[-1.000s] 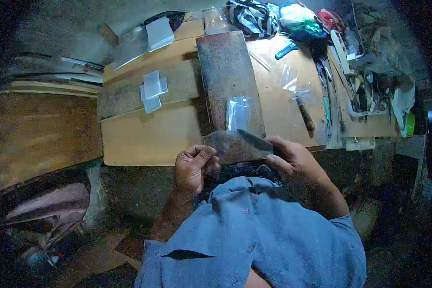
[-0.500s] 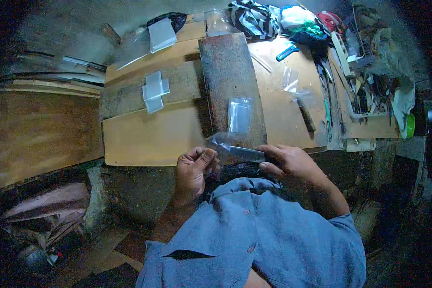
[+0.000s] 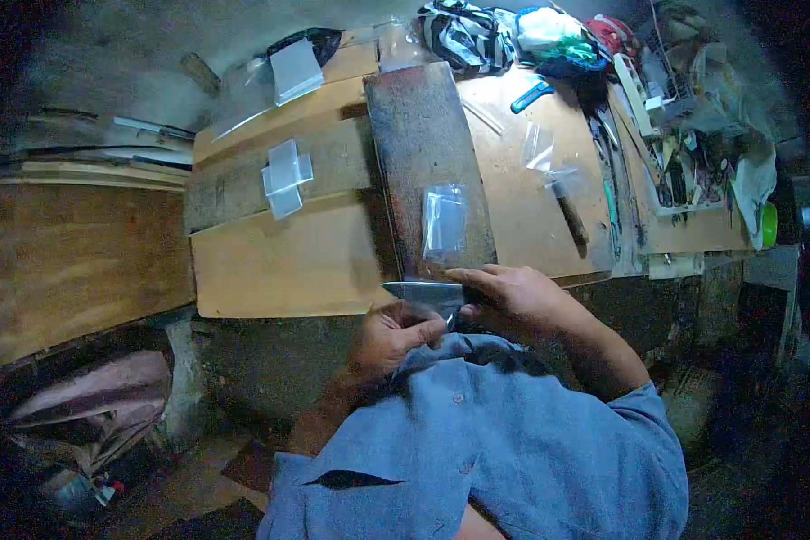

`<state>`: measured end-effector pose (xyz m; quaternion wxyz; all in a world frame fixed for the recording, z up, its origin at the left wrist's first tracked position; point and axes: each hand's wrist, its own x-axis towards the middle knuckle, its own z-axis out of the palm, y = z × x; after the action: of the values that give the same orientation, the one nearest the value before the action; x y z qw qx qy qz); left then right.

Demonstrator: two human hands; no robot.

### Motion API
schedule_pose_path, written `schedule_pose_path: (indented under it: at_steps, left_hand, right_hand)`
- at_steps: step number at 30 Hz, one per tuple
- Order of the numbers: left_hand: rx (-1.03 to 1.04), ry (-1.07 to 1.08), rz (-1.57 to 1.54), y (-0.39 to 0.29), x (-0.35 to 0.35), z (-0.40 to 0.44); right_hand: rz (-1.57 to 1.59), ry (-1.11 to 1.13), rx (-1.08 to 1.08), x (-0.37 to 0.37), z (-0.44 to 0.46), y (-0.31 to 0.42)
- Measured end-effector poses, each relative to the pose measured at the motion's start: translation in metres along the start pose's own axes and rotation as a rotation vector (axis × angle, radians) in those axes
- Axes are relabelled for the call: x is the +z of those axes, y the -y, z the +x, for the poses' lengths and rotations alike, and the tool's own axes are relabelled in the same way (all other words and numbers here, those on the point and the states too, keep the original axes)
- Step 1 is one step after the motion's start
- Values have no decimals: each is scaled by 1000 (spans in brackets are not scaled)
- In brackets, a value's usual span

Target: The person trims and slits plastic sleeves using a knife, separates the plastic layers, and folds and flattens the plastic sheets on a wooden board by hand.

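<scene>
My right hand (image 3: 517,299) is closed round the handle of a knife (image 3: 421,292), its blade pointing left at the near edge of the dark wooden board (image 3: 427,135). Just below the blade, my left hand (image 3: 394,340) is closed, with thumb and fingers pinching a piece of clear plastic film (image 3: 443,310). Part of the film is hidden by the fingers and blade. Beyond the knife, a stack of clear plastic sleeves (image 3: 445,220) lies on the board.
Left of the board are crossed stacks of plastic pieces (image 3: 285,175) and a white stack (image 3: 296,72). To the right lie a blue box cutter (image 3: 532,96), a dark-handled tool (image 3: 570,219) and a cluttered tray (image 3: 688,211). Bags (image 3: 466,36) sit at the back.
The knife has swung to point left, its blade now above my left hand. My left hand has moved right and closer to the knife, with the film drawn down below the blade.
</scene>
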<state>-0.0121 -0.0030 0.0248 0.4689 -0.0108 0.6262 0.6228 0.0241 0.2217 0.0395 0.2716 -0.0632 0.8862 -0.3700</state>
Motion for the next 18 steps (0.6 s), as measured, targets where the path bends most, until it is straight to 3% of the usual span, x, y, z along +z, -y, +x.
schedule_pose_path:
  at_steps: [2, 6, 8, 10, 12, 15, 18]
  left_hand:
    - [6, 33, 97, -1, 1, -2]
    - [10, 56, 53, 6, -9, 1]
    - [-14, 113, -17, 6, -14, 0]
    - [13, 99, -19, 14, -19, 6]
    - [41, 87, -19, 27, -23, 15]
    - [58, -37, -134, 37, -21, 30]
    - [33, -90, -134, 33, -17, 38]
  right_hand:
    - [2, 9, -79, 3, 4, -5]
    - [-94, 43, -22, -12, 8, -15]
    - [229, -235, 135, -12, 12, -36]
    - [21, -620, 41, -15, 23, -67]
    - [-77, -638, 129, -4, 38, -112]
    - [-203, -862, 180, 21, 55, -162]
    - [-203, -811, 294, 31, 61, -177]
